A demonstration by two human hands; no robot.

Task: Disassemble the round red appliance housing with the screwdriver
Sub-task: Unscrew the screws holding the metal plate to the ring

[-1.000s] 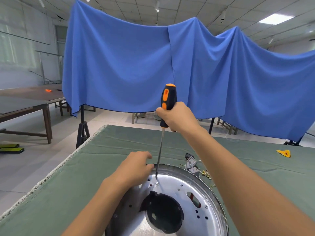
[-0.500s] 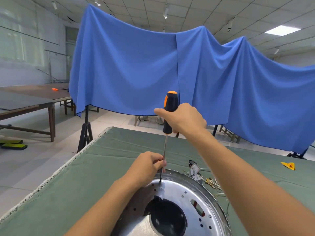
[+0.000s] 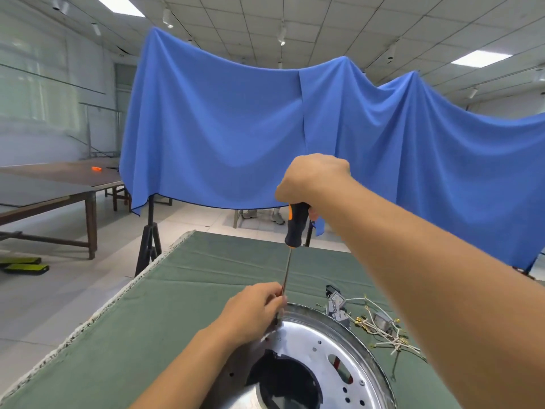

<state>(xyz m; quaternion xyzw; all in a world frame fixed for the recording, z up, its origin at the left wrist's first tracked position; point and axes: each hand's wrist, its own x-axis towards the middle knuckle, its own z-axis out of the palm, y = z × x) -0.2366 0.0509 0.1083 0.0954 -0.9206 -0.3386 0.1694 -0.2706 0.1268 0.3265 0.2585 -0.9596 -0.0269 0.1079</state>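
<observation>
While the right hand wraps the top of the screwdriver, we log the shaft standing nearly upright over the housing.

We see the right fingers curled tight round the black-and-orange handle, fist closed on it from above. We note the left hand at about 11 o'clock on the housing rim, its fingertips pinching the lower shaft where the tip meets the metal plate; the tip itself is hidden behind the fingers. We place the housing at the near edge of the green cloth, silver plate up, dark central opening at 6 o'clock. At 2 o'clock from the housing, loose wires and small parts lie on the cloth. Behind, a blue sheet hangs.
</observation>
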